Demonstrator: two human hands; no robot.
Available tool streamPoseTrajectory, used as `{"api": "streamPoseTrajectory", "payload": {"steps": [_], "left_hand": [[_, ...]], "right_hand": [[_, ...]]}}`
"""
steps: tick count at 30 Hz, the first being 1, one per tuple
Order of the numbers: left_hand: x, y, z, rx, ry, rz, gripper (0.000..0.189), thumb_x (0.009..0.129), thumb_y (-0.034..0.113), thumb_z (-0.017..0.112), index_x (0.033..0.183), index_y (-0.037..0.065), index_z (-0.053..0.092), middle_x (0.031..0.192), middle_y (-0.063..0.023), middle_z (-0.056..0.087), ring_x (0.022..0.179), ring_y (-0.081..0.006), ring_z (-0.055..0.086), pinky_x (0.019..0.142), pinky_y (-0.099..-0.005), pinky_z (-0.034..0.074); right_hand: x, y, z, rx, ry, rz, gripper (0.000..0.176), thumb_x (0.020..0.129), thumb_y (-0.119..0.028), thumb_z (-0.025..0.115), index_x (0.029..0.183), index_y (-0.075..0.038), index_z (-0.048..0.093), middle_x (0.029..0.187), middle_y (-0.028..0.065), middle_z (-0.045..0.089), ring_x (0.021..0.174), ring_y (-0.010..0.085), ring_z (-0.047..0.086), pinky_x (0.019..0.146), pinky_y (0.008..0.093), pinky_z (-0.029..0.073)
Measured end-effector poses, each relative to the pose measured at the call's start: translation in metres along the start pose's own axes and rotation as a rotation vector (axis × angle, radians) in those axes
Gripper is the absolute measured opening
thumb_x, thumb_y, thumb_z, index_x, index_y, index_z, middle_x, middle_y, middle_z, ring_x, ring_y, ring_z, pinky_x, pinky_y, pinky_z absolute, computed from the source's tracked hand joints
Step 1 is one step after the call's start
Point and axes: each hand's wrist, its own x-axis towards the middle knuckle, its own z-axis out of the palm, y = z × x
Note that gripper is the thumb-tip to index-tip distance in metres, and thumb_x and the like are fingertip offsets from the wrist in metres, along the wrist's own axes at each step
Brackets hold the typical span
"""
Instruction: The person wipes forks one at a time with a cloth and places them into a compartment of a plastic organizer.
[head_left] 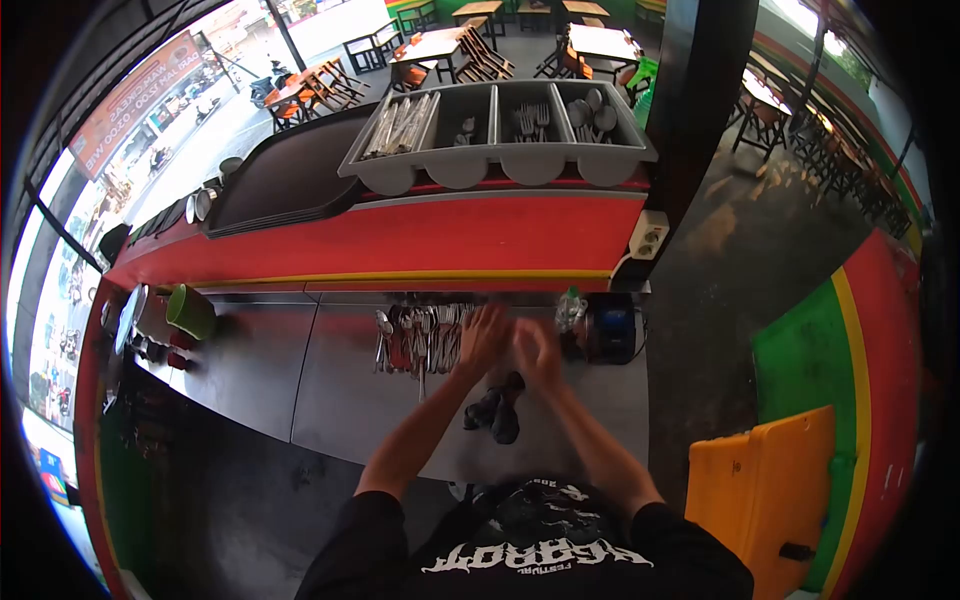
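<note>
My left hand [485, 336] is over the right end of a row of forks and spoons [415, 338] on the steel counter [345, 400]. Its fingers are stretched out and slightly blurred. Close beside it, my right hand [537, 350] is raised with fingers extended and thumb apart, palm side towards the left hand. Nothing shows in either hand. A dark, crumpled bundle [493, 410] lies on the counter between my forearms.
A grey cutlery tray [500, 160] with sorted utensils stands on the red ledge, beside stacked brown trays [290, 165]. A clear bottle [570, 312] and a dark blue-black box [612, 335] sit right of my hands. A green container [190, 311] is far left.
</note>
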Motion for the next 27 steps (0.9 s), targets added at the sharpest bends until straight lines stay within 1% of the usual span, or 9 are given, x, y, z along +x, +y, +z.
{"api": "streamPoseTrajectory", "payload": {"steps": [1, 3, 6, 9, 15, 18, 21, 24, 27], "left_hand": [[-0.031, -0.024, 0.021, 0.006, -0.121, -0.068, 0.04, 0.087, 0.023, 0.063, 0.125, 0.012, 0.057, 0.126, -0.0119, 0.057, 0.121, -0.0309, 0.052, 0.1, -0.051, 0.038], [-0.073, -0.058, 0.042, 0.059, -0.044, -0.218, 0.034, 0.087, 0.023, 0.062, 0.119, 0.013, 0.059, 0.116, -0.0107, 0.058, 0.113, -0.0321, 0.055, 0.091, -0.0504, 0.043], [-0.108, -0.093, 0.039, -0.013, -0.315, -0.346, 0.031, 0.088, 0.024, 0.063, 0.116, 0.013, 0.058, 0.112, -0.0109, 0.058, 0.11, -0.0331, 0.054, 0.087, -0.0504, 0.044], [-0.129, -0.109, 0.039, 0.067, -0.273, -0.251, 0.031, 0.087, 0.025, 0.065, 0.113, 0.01, 0.057, 0.111, -0.0114, 0.058, 0.109, -0.0334, 0.056, 0.087, -0.0506, 0.044], [-0.153, -0.112, 0.06, 0.039, -0.263, -0.375, 0.031, 0.087, 0.029, 0.067, 0.106, 0.008, 0.054, 0.104, -0.0093, 0.063, 0.102, -0.0322, 0.06, 0.087, -0.0511, 0.043], [-0.167, -0.098, 0.056, -0.108, -0.19, -0.528, 0.025, 0.089, 0.03, 0.065, 0.098, 0.008, 0.056, 0.093, -0.0089, 0.069, 0.093, -0.0311, 0.065, 0.081, -0.0502, 0.046], [-0.195, -0.09, 0.052, -0.323, -0.258, -0.749, 0.025, 0.092, 0.032, 0.064, 0.089, 0.007, 0.061, 0.079, -0.0097, 0.07, 0.076, -0.0313, 0.068, 0.069, -0.045, 0.05], [-0.226, -0.086, 0.029, -0.539, -0.232, -0.689, 0.031, 0.093, 0.034, 0.063, 0.082, 0.005, 0.065, 0.065, -0.0094, 0.067, 0.06, -0.0286, 0.066, 0.058, -0.0387, 0.051], [-0.252, -0.092, 0.013, -0.741, -0.368, -0.724, 0.031, 0.093, 0.034, 0.065, 0.082, 0.005, 0.068, 0.064, -0.0087, 0.067, 0.059, -0.0219, 0.067, 0.06, -0.034, 0.051]], "right_hand": [[-0.054, 0.025, 0.016, -0.069, -0.085, 0.015, 0.041, 0.087, -0.019, 0.069, 0.124, -0.002, 0.061, 0.12, 0.0193, 0.063, 0.114, 0.0357, 0.06, 0.098, 0.0422, 0.047], [-0.143, 0.049, 0.035, -0.168, -0.471, -0.094, 0.057, 0.084, -0.031, 0.071, 0.133, -0.006, 0.056, 0.133, 0.0177, 0.056, 0.126, 0.0355, 0.052, 0.107, 0.0469, 0.041], [-0.193, 0.024, 0.041, -0.547, -0.497, -0.127, 0.066, 0.081, -0.039, 0.071, 0.138, -0.012, 0.052, 0.142, 0.0143, 0.049, 0.136, 0.0352, 0.041, 0.113, 0.0501, 0.034], [-0.192, 0.032, 0.057, -0.594, -0.48, -0.064, 0.068, 0.08, -0.04, 0.071, 0.14, -0.014, 0.051, 0.148, 0.0125, 0.042, 0.143, 0.0335, 0.032, 0.115, 0.0522, 0.029], [-0.194, 0.029, 0.066, -0.645, -0.464, -0.016, 0.063, 0.081, -0.036, 0.07, 0.137, -0.017, 0.051, 0.145, 0.0099, 0.045, 0.14, 0.0322, 0.036, 0.113, 0.0499, 0.032], [-0.194, 0.027, 0.068, -0.65, -0.434, -0.024, 0.063, 0.077, -0.034, 0.074, 0.133, -0.015, 0.054, 0.144, 0.0082, 0.046, 0.139, 0.0314, 0.038, 0.112, 0.0496, 0.032], [-0.195, 0.026, 0.072, -0.649, -0.383, -0.023, 0.064, 0.073, -0.029, 0.077, 0.132, -0.016, 0.054, 0.14, 0.0079, 0.049, 0.135, 0.0314, 0.041, 0.109, 0.0488, 0.035], [-0.195, 0.019, 0.078, -0.657, -0.29, 0.058, 0.061, 0.069, -0.02, 0.078, 0.127, -0.015, 0.057, 0.128, 0.0085, 0.055, 0.126, 0.0317, 0.048, 0.103, 0.0497, 0.038], [-0.193, 0.021, 0.102, -0.609, -0.123, 0.173, 0.056, 0.067, -0.014, 0.076, 0.12, -0.013, 0.06, 0.118, 0.0108, 0.058, 0.118, 0.0337, 0.051, 0.098, 0.0491, 0.04]]}}
